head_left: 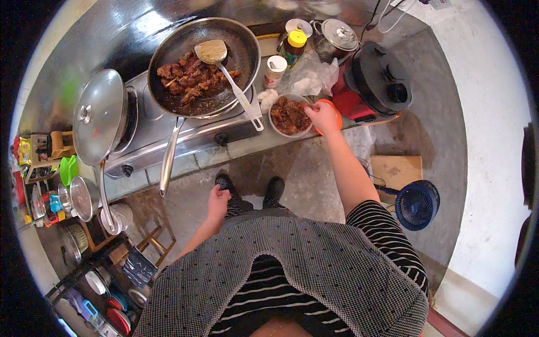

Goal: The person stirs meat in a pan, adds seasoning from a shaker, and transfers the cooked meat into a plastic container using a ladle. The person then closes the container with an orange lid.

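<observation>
My right hand (322, 116) reaches over the edge of a round plastic container of dark cooked meat (290, 116), its fingertips at the rim and meat. Whether a piece is pinched between them cannot be made out. An orange plate or lid (335, 113) lies partly beneath that hand. Hanging in front of my body, my left hand (218, 201) has loosely curled fingers with no object visible in them. A large frying pan (248, 76) on the gas stove holds browned meat (193, 80); a metal spatula (229, 76) rests across it with its handle over the rim.
A lidded pan (101, 118) sits on the stove's left burner. Behind the container stand a paper cup (275, 69), a yellow-capped bottle (297, 40), a plastic bag (311, 76) and a lidded pot (340, 36). A red and black cooker (379, 84) is right; a blue fan (417, 205) is below.
</observation>
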`<state>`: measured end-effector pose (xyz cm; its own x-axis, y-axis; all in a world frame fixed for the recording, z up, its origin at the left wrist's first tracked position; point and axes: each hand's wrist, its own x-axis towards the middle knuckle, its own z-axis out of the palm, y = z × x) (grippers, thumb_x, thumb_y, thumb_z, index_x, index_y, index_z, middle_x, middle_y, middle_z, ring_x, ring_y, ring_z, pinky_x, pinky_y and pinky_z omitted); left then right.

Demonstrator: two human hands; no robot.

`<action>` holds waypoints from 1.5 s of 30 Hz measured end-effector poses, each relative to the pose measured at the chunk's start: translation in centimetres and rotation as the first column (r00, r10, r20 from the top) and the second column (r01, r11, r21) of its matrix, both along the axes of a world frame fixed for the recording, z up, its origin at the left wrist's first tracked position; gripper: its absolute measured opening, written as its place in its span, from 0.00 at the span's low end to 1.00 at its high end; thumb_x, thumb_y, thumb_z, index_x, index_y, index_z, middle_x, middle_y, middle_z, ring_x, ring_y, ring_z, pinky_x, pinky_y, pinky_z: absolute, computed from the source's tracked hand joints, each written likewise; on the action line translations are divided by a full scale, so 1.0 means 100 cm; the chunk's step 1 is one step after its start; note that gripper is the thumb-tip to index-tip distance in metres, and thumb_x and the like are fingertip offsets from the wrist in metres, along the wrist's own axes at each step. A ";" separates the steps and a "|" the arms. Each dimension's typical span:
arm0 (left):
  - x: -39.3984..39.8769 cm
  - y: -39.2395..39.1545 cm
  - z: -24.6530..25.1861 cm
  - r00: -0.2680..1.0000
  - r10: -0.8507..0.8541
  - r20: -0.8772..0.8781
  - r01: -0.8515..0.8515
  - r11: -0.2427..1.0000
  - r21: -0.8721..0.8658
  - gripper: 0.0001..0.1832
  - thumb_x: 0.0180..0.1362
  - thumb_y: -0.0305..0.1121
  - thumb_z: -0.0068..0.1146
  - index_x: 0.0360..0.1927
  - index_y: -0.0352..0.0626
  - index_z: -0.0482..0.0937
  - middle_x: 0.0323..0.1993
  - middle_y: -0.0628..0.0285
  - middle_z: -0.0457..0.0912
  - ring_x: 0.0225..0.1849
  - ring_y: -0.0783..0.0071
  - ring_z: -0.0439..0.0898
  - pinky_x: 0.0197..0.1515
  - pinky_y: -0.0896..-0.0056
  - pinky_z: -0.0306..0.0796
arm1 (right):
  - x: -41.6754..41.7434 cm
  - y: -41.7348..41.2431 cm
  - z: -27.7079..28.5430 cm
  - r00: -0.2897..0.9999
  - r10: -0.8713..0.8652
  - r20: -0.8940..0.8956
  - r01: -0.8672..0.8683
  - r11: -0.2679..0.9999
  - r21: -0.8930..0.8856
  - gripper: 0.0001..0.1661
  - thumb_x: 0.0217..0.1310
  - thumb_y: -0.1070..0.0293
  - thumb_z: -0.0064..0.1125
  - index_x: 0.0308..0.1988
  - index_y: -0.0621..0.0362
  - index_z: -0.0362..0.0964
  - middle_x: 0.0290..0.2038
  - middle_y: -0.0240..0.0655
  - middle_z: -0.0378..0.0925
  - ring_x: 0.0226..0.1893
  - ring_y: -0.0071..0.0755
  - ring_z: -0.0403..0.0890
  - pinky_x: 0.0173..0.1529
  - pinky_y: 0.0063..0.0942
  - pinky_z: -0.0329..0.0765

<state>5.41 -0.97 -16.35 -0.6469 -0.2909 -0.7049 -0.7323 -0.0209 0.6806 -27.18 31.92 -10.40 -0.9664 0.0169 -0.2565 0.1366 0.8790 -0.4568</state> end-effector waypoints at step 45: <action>0.102 -0.115 0.036 0.999 0.030 0.038 -0.028 0.999 -0.035 0.35 0.63 0.43 0.60 0.66 0.31 0.63 0.51 0.51 0.80 0.45 0.70 0.81 0.49 0.68 0.74 | 0.080 -0.161 0.159 0.989 0.111 -0.103 -0.134 0.956 -0.260 0.28 0.63 0.50 0.59 0.52 0.62 0.69 0.41 0.49 0.80 0.43 0.51 0.81 0.47 0.42 0.75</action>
<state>15.63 -12.49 -12.75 -0.6104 -0.3340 -0.7182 -0.7574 -0.0194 0.6527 -19.22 15.82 5.49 -0.9754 -0.1604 -0.1512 -0.0147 0.7318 -0.6814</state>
